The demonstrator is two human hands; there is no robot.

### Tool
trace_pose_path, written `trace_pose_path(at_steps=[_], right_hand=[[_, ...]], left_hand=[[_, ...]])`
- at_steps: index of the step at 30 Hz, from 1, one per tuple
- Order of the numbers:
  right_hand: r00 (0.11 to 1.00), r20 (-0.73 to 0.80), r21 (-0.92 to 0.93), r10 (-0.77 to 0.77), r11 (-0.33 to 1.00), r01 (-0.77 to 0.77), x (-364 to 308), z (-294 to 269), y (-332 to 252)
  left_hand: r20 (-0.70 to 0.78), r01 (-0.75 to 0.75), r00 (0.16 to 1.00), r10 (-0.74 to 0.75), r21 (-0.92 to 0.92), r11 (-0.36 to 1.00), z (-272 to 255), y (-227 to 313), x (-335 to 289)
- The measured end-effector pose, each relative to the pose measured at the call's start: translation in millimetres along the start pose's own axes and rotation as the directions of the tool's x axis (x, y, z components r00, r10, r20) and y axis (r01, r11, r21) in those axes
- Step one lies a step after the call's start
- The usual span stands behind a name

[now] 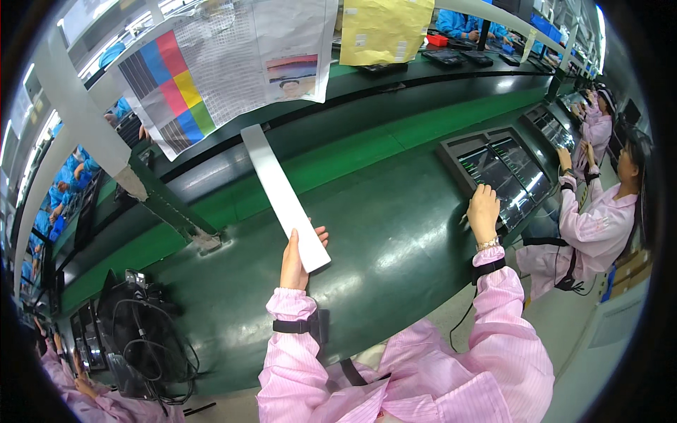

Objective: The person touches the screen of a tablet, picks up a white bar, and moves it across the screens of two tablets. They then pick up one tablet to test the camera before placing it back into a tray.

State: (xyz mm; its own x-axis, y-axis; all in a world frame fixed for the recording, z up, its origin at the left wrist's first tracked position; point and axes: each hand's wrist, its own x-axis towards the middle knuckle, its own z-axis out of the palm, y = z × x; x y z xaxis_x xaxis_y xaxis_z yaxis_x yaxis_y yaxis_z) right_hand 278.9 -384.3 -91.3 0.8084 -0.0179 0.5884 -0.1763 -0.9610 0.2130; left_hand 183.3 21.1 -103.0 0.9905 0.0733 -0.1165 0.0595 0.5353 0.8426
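Note:
My left hand [296, 262] grips the near end of a long, narrow white bar [285, 194], thumb along one side and fingers under the other. The bar slants away from me over the green bench, and its far end reaches the green strip at the back. To the right, my right hand [484, 211] is closed at the near left edge of a black tray [460, 163]. Whatever its fingers hold, if anything, is hidden. Dark glossy panels [509, 163] with small coloured marks lie in the tray.
The green bench [381, 240] curves across in front of me. At left lie black devices with tangled cables [144, 331]. A metal post [169, 204] meets the bench; printed sheets [233, 70] hang above. At right, a person in pink [599, 211] works at another tray [550, 128].

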Motion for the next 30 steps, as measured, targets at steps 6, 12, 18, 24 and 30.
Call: trace_pose_path(at_steps=[6,12,18,24,30], right_hand=[[0.994,0.078,-0.047,-0.072,0.996,0.076,15.2,20.2,8.4],[0.967,0.082,-0.011,-0.243,0.97,0.245,19.6,-3.3,-27.3],[0.863,0.059,0.204,-0.502,0.852,0.482,-13.1,-89.8,-131.0],[0.674,-0.051,0.523,-0.737,0.556,0.646,-97.8,-189.3,-218.5],[0.522,-0.243,0.828,-0.818,0.105,0.55,-129.9,-231.3,-224.5]], left_hand=[[-0.136,0.123,0.986,-0.101,0.164,0.979,-18.9,-4.4,-37.4],[-0.309,-0.058,0.932,0.187,0.383,0.922,-27.0,-8.1,-107.0],[-0.393,0.008,0.858,0.33,0.654,0.757,-53.1,-12.3,-163.9],[-0.427,0.326,0.793,0.435,0.9,0.289,-39.4,1.5,-190.9],[-0.207,0.226,0.812,0.546,0.974,0.032,-32.1,11.0,-191.9]])
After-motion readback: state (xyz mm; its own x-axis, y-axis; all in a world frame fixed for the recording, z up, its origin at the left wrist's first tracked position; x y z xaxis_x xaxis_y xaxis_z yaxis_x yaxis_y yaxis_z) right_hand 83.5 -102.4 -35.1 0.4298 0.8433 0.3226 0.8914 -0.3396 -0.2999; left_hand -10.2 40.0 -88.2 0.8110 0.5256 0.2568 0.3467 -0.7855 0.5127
